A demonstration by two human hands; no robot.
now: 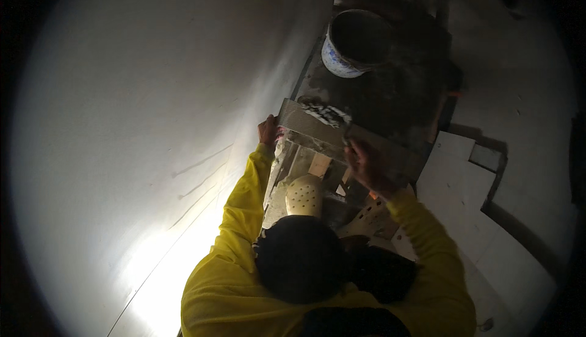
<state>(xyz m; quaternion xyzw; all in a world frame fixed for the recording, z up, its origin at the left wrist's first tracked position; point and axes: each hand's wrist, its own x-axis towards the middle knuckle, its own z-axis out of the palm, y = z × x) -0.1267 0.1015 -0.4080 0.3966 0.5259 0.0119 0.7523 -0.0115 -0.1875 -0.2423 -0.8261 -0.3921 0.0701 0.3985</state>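
Observation:
My left hand [267,130] grips the left edge of a grey ridged slab [305,123] held out in front of me. A patch of white paste [328,115] lies on the slab's far right part. My right hand [363,165] is closed on a dark flat trowel [390,152], whose blade meets the slab's right end. Both my sleeves are yellow. How the fingers lie on the trowel's handle is lost in shadow.
A white bucket [353,44] with dark contents stands on a dirty platform [403,99] beyond the slab. A white wall [134,123] fills the left. A pale perforated clog [304,195] shows below the slab. Pale tile pieces [458,178] lie at right.

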